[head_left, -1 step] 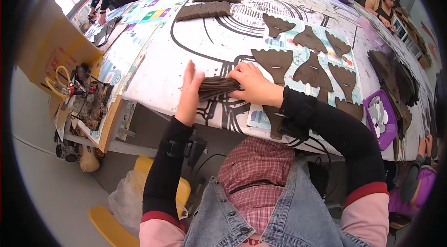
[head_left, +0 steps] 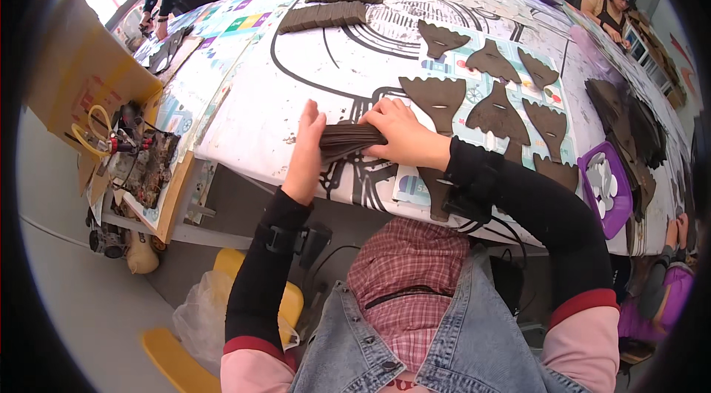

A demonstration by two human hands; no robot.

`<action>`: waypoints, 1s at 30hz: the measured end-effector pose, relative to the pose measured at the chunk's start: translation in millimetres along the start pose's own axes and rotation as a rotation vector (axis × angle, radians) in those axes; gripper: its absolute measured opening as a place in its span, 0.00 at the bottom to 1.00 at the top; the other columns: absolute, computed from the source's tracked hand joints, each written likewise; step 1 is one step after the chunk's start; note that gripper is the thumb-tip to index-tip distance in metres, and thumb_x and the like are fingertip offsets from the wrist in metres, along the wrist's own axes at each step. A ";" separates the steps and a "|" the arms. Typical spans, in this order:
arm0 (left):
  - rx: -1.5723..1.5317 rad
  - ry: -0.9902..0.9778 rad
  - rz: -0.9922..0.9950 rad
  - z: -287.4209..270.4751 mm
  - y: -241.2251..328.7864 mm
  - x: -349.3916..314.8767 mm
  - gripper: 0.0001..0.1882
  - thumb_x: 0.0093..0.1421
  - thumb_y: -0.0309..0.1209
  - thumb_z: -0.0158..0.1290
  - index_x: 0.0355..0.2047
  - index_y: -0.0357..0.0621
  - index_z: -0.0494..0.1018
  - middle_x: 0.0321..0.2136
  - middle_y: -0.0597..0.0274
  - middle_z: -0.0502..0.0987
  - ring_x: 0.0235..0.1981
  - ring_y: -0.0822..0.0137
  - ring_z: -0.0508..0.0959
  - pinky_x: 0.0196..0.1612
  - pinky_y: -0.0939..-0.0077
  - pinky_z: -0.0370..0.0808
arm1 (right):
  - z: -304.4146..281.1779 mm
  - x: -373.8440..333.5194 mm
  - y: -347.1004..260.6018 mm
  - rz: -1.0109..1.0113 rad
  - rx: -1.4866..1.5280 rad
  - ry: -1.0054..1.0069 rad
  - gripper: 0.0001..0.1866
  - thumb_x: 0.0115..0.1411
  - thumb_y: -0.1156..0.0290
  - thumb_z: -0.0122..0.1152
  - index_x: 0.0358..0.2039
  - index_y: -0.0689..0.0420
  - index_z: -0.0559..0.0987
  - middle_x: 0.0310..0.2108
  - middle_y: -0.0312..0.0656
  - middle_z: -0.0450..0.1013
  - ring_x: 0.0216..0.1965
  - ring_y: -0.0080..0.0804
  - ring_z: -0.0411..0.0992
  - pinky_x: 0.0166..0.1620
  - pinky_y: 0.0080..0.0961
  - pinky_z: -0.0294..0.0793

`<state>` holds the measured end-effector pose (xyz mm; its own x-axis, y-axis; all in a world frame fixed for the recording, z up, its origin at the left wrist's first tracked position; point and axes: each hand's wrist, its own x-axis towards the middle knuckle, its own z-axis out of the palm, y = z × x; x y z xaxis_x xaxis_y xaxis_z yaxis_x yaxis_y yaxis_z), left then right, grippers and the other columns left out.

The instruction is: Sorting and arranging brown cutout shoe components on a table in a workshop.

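A stack of thin dark-brown sheet pieces [head_left: 345,143] stands near the front edge of the table. My right hand [head_left: 400,130] grips its right end, fingers over the top and thumb on the near side. Against the left end lies the palm side of my left hand [head_left: 304,152], held flat with the fingers stretched out. To the right of my right hand, several flat brown fan-shaped pieces with scalloped edges and a slot [head_left: 435,101] are spread over printed sheets. My right forearm covers some of them.
Rows of stacked brown pieces [head_left: 324,17] lie farther back. On the right are a purple basket [head_left: 621,217] of white ovals and piles of brown pieces [head_left: 615,115]. A cardboard box [head_left: 96,71] stands at left, beside a cluttered wooden board. Other people work around the table.
My left hand has shifted slightly to the right, and the stack's left end with it. My right hand looks unmoved.
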<state>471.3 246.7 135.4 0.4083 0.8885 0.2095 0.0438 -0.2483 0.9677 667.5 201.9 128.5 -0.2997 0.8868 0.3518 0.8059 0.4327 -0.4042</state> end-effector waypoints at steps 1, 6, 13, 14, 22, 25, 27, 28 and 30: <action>-0.225 0.032 -0.051 11.4 5.5 -4.3 0.32 0.64 0.38 0.38 0.64 0.37 0.43 0.64 0.53 0.46 0.65 0.64 0.46 0.65 0.73 0.45 | 0.6 0.3 -0.3 -0.016 -0.004 0.022 0.21 0.46 0.64 0.66 0.40 0.56 0.73 0.37 0.48 0.64 0.42 0.45 0.62 0.47 0.35 0.63; 0.431 -0.078 0.273 12.1 -0.9 -10.3 0.29 0.66 0.40 0.35 0.62 0.37 0.48 0.63 0.51 0.50 0.65 0.60 0.48 0.65 0.65 0.45 | -4.0 10.2 2.9 0.138 0.169 -0.121 0.22 0.47 0.63 0.67 0.42 0.56 0.73 0.39 0.47 0.65 0.45 0.46 0.62 0.50 0.34 0.62; 0.923 -0.212 0.433 11.7 2.0 -13.4 0.23 0.62 0.31 0.42 0.58 0.41 0.58 0.57 0.50 0.59 0.61 0.54 0.56 0.62 0.56 0.51 | -24.9 -3.1 5.7 0.012 -0.313 0.028 0.28 0.46 0.53 0.66 0.36 0.67 0.74 0.40 0.50 0.66 0.46 0.45 0.62 0.50 0.37 0.62; 0.897 -0.204 0.431 14.3 0.2 -12.7 0.24 0.61 0.28 0.43 0.59 0.40 0.57 0.56 0.49 0.60 0.60 0.51 0.56 0.61 0.57 0.52 | -25.2 -10.4 7.5 0.018 -0.391 0.037 0.35 0.48 0.48 0.63 0.40 0.71 0.72 0.44 0.52 0.66 0.51 0.45 0.61 0.54 0.37 0.59; 0.886 -0.107 0.438 20.2 -1.8 -17.8 0.27 0.57 0.20 0.45 0.58 0.36 0.56 0.50 0.45 0.59 0.54 0.46 0.59 0.57 0.58 0.58 | 2.5 -14.7 -1.4 -0.010 -0.454 0.027 0.42 0.55 0.42 0.51 0.52 0.74 0.64 0.54 0.56 0.61 0.59 0.48 0.54 0.62 0.39 0.47; 0.881 -0.124 0.434 15.9 0.0 -17.8 0.28 0.56 0.19 0.45 0.59 0.36 0.56 0.50 0.45 0.60 0.53 0.46 0.60 0.56 0.59 0.59 | -3.7 -12.5 0.4 0.020 -0.396 -0.035 0.44 0.54 0.43 0.53 0.54 0.73 0.60 0.55 0.57 0.58 0.59 0.49 0.53 0.62 0.39 0.49; 0.857 -0.178 0.391 14.2 1.2 -18.4 0.30 0.54 0.18 0.45 0.59 0.38 0.55 0.47 0.48 0.62 0.52 0.49 0.62 0.56 0.60 0.59 | 1.5 -15.8 3.4 -0.005 -0.380 0.006 0.41 0.55 0.46 0.54 0.53 0.72 0.63 0.54 0.55 0.60 0.59 0.49 0.54 0.61 0.39 0.50; 0.857 -0.183 0.395 13.4 2.8 -17.5 0.30 0.54 0.18 0.45 0.59 0.38 0.55 0.47 0.48 0.62 0.52 0.49 0.62 0.56 0.60 0.59 | 3.0 -17.8 5.1 -0.034 -0.363 0.048 0.37 0.55 0.48 0.55 0.51 0.71 0.65 0.53 0.54 0.61 0.58 0.48 0.55 0.61 0.39 0.52; 0.848 -0.265 0.323 9.9 7.3 -15.1 0.28 0.57 0.18 0.43 0.59 0.39 0.55 0.48 0.49 0.63 0.51 0.54 0.63 0.56 0.63 0.60 | -8.1 -13.2 2.0 -0.081 -0.340 0.022 0.34 0.55 0.50 0.56 0.48 0.70 0.67 0.51 0.51 0.63 0.57 0.47 0.57 0.59 0.39 0.55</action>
<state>474.5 227.7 137.8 0.7063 0.6364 0.3101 0.4978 -0.7579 0.4217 677.2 189.7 129.9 -0.3611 0.8466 0.3910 0.9052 0.4190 -0.0711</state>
